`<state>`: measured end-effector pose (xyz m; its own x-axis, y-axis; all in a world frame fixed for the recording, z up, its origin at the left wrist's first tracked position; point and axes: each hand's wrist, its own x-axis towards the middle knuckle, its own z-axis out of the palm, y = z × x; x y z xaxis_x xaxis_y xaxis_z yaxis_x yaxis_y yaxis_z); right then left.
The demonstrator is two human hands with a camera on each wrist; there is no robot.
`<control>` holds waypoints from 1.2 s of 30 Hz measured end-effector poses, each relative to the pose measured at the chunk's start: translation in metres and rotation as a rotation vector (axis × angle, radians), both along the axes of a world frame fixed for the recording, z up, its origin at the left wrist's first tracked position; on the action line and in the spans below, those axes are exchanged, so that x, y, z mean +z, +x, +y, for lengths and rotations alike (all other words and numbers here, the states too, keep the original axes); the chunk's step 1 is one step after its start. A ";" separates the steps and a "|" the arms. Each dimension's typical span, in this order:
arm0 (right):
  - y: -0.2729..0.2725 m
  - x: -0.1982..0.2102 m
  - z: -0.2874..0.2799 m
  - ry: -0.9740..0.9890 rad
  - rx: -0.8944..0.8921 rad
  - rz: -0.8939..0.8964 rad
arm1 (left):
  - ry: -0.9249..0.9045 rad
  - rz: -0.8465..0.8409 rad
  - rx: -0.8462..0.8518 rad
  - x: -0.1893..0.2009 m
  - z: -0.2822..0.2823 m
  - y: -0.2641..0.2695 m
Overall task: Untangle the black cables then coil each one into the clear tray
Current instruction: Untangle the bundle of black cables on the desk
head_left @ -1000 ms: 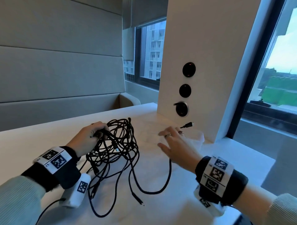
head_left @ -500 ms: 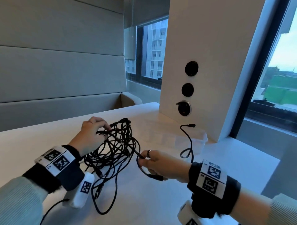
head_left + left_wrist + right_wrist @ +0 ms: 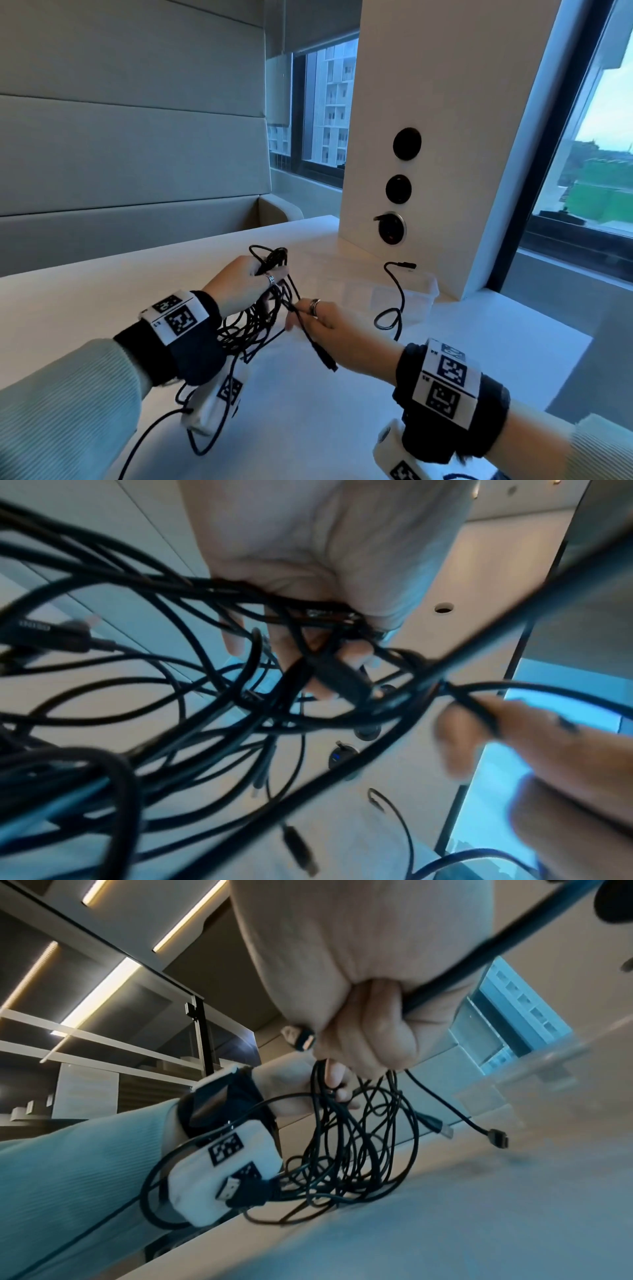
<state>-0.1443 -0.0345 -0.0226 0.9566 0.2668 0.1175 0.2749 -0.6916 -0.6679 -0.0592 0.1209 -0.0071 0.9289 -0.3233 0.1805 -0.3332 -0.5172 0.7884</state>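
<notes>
A tangle of black cables (image 3: 253, 322) hangs above the white table (image 3: 329, 404), gripped at its top by my left hand (image 3: 239, 284). In the left wrist view my left hand (image 3: 308, 631) has its fingers curled round several strands of the black cables (image 3: 171, 723). My right hand (image 3: 329, 325) pinches one black cable, whose plug end (image 3: 325, 359) points toward me. In the right wrist view my right hand (image 3: 369, 1031) closes on that cable (image 3: 479, 958), and the tangle (image 3: 356, 1137) dangles below. The clear tray (image 3: 411, 294) sits behind my right hand, with a cable end (image 3: 397, 294) looping over it.
A white pillar (image 3: 428, 154) with three round black sockets (image 3: 392, 228) stands just behind the tray. Windows lie to the right and behind. A padded wall (image 3: 130, 154) and bench run along the left. The table's right edge (image 3: 561, 370) is near my right wrist.
My left hand lifted the tangle and moved right. My right hand left the tray area, took hold of one cable near the tangle and drew closer to the left hand.
</notes>
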 end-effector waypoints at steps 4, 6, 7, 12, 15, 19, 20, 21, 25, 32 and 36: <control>-0.003 0.010 -0.014 -0.066 0.042 -0.038 | -0.101 0.002 0.046 0.000 -0.003 0.012; -0.008 0.015 -0.021 -0.130 0.088 -0.046 | -0.201 0.047 0.075 0.000 -0.003 0.017; -0.011 0.017 -0.024 -0.170 0.108 -0.053 | -0.244 0.073 0.081 0.001 -0.003 0.019; -0.024 0.016 -0.037 -0.337 0.211 -0.031 | -0.421 0.115 0.148 0.005 0.003 0.025; -0.029 0.010 -0.042 -0.404 0.262 0.042 | -0.572 0.152 0.149 0.006 0.009 0.025; -0.024 0.006 -0.048 -0.482 0.288 0.128 | -0.586 0.156 0.095 0.005 0.012 0.017; -0.022 0.004 -0.048 -0.526 0.284 0.145 | -0.582 0.151 0.063 0.004 0.013 0.014; -0.020 0.001 -0.048 -0.555 0.275 0.161 | -0.591 0.152 0.016 0.004 0.014 0.010; -0.005 -0.005 -0.046 -0.369 0.162 0.287 | -0.628 0.173 -0.162 0.005 0.022 -0.010; 0.024 0.025 -0.040 0.124 -0.001 0.079 | -0.709 0.160 -0.328 -0.005 0.039 -0.019; 0.033 0.051 -0.031 0.187 -0.047 -0.129 | -0.635 0.179 -0.417 -0.011 0.048 -0.021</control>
